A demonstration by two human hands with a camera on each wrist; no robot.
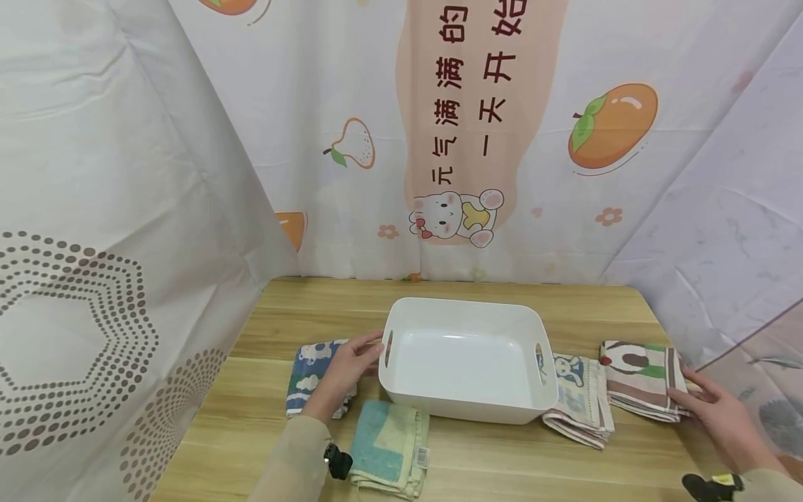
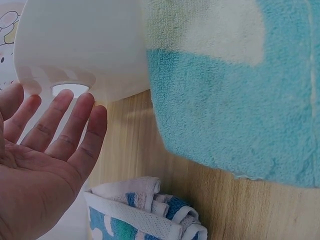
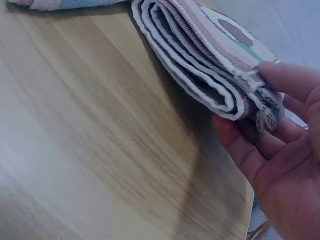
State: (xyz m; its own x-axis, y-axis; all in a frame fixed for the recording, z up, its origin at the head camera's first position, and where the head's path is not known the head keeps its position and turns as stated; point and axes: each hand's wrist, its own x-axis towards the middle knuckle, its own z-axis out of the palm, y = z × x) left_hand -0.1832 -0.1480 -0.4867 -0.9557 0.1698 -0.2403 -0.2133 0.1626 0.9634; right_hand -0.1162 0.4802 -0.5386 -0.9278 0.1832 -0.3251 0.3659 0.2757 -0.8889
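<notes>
A white plastic basin (image 1: pixel 467 362) with handle slots stands mid-table. My left hand (image 1: pixel 346 369) is at its left wall; in the left wrist view the fingers (image 2: pixel 75 125) are fairly straight, tips by the handle slot. Whether they touch the wall I cannot tell. At the right, my right hand (image 1: pixel 721 411) pinches the edge of a folded towel (image 1: pixel 646 380) with brown stripes and a green patch. In the right wrist view its thumb lies on top of the towel's layers (image 3: pixel 200 75) and the other fingers are underneath.
A blue patterned folded towel (image 1: pixel 307 376) lies partly behind the left forearm. In front of the basin is a teal and cream towel (image 1: pixel 379 446). A pale blue bear towel (image 1: pixel 580 401) lies against the basin's right side. Printed curtains (image 1: pixel 351 209) hang behind the table.
</notes>
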